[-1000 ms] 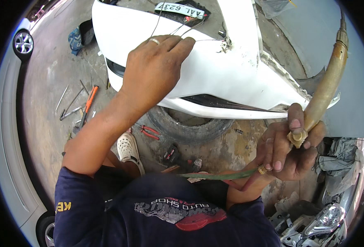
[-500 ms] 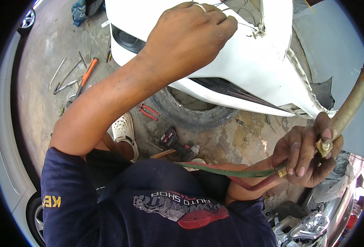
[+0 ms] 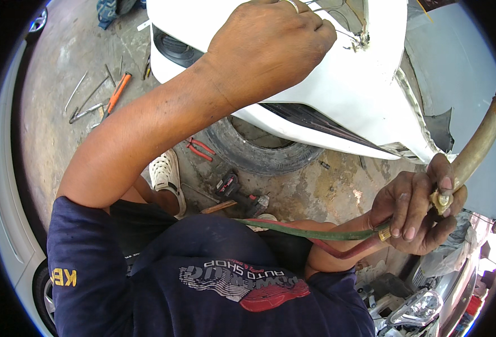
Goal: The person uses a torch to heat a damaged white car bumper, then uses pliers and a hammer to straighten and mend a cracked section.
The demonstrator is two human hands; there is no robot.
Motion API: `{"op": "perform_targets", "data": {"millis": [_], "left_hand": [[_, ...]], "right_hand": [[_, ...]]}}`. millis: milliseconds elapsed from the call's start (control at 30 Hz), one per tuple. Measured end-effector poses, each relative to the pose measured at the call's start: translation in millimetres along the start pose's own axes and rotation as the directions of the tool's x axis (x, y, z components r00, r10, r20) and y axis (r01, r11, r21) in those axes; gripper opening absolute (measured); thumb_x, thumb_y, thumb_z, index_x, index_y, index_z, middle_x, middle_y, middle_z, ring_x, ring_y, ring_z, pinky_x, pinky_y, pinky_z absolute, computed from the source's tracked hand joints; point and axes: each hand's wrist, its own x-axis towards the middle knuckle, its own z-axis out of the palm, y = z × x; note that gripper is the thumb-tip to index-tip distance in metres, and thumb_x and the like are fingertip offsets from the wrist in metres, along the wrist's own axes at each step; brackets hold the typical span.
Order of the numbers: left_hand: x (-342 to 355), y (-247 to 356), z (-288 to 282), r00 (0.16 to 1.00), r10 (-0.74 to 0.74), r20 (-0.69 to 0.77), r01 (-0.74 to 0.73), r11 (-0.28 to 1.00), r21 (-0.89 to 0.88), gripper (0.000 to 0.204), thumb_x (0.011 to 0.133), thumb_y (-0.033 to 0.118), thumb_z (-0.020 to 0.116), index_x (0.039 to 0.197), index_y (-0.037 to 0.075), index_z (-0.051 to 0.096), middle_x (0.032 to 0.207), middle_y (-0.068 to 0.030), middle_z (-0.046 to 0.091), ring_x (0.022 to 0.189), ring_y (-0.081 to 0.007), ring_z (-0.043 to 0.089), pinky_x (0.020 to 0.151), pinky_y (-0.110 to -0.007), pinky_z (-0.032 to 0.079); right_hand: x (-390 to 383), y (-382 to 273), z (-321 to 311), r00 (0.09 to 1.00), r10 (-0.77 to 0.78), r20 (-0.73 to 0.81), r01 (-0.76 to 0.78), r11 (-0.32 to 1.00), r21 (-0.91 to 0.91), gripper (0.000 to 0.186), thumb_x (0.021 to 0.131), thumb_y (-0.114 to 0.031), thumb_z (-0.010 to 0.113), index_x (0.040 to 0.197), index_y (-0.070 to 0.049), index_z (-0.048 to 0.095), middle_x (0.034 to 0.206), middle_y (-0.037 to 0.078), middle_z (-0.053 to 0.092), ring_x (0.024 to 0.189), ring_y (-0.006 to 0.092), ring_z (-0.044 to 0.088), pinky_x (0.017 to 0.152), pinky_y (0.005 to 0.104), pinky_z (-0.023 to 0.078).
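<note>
The left hand (image 3: 270, 50) is closed, its fingers pinching thin wire (image 3: 338, 11) against the top of a white car bumper (image 3: 338, 95), close to a split (image 3: 363, 39) in the plastic; the grip looks meant to keep the wire steady at the damaged seam. The right hand (image 3: 413, 205) is held well apart, lower and to the side, wrapped around the brass handle of a gas torch (image 3: 475, 143) at its valve end, with the curved neck pointing up and away from the body (no flame is visible at this moment). Two hoses, one green (image 3: 310, 231) and one red (image 3: 338, 251), run from the torch base across the person's lap, probably kept low so they stay clear of the work.

The bumper rests on a single old tyre (image 3: 265, 154) lying flat on the concrete floor (image 3: 51, 73), which props it up nearer the hands. Just beside the tyre lie one pair of red-handled pliers (image 3: 200, 149) and a small dark tool with red trim (image 3: 228, 185), whose kind I cannot tell. One white perforated shoe (image 3: 166, 177) shows on the person's foot. Farther off to the left lie an orange-handled screwdriver (image 3: 116, 92) and a few thin metal rods (image 3: 85, 95), perhaps four. A headlamp unit (image 3: 422, 309) sits at the lower right.
</note>
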Motion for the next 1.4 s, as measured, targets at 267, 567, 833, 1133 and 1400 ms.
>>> {"op": "perform_targets", "data": {"millis": [267,567,833,1133,1400], "left_hand": [[3,-1,3,1.0,-0.001,0.016,0.002,1.0,-0.016,0.023,0.089,0.011,0.062,0.107,-0.001,0.069,0.089,-0.0108,0.071,0.086,-0.0267,0.072,0.077,-0.039,0.058],[6,-1,4,1.0,-0.003,0.016,0.003,1.0,-0.022,0.019,0.089,0.011,0.061,0.103,-0.001,0.068,0.09,-0.0117,0.072,0.087,-0.0279,0.073,0.078,-0.04,0.059],[8,-1,3,0.998,-0.013,0.056,0.015,0.999,-0.029,0.018,0.088,0.01,0.062,0.101,-0.003,0.068,0.088,-0.0135,0.072,0.088,-0.0289,0.073,0.079,-0.041,0.059],[8,-3,3,0.998,0.0,0.063,0.001,1.0,-0.02,0.02,0.089,0.009,0.062,0.102,-0.004,0.068,0.088,-0.0149,0.073,0.089,-0.0294,0.073,0.08,-0.042,0.059],[10,-3,3,0.996,0.0,0.086,0.0,1.0,0.002,0.019,0.089,0.009,0.061,0.101,-0.004,0.068,0.088,-0.0151,0.073,0.087,-0.0296,0.073,0.08,-0.041,0.059]], "right_hand": [[-1,-2,-9,1.0,0.016,0.026,-0.016,1.0,-0.005,0.026,0.106,-0.016,0.064,0.093,-0.006,0.044,0.126,0.024,0.051,0.059,0.0129,0.073,0.042,0.0165,0.06],[-1,-2,-8,1.0,0.003,0.01,-0.003,1.0,-0.017,0.026,0.106,-0.015,0.065,0.093,-0.004,0.046,0.125,0.023,0.051,0.058,0.0096,0.071,0.043,0.0144,0.06],[-1,2,-10,1.0,-0.008,0.004,0.008,1.0,0.001,0.022,0.104,-0.013,0.066,0.093,-0.002,0.05,0.124,0.023,0.051,0.058,0.0074,0.071,0.046,0.0132,0.061],[-2,1,-11,1.0,-0.008,0.023,0.008,1.0,-0.001,0.021,0.105,-0.014,0.065,0.094,-0.003,0.05,0.126,0.024,0.051,0.058,0.0073,0.071,0.047,0.0134,0.061],[-2,0,-12,1.0,-0.011,0.022,0.011,1.0,-0.005,0.022,0.105,-0.014,0.064,0.093,-0.004,0.049,0.125,0.024,0.051,0.058,0.0072,0.071,0.047,0.0135,0.061]]}}
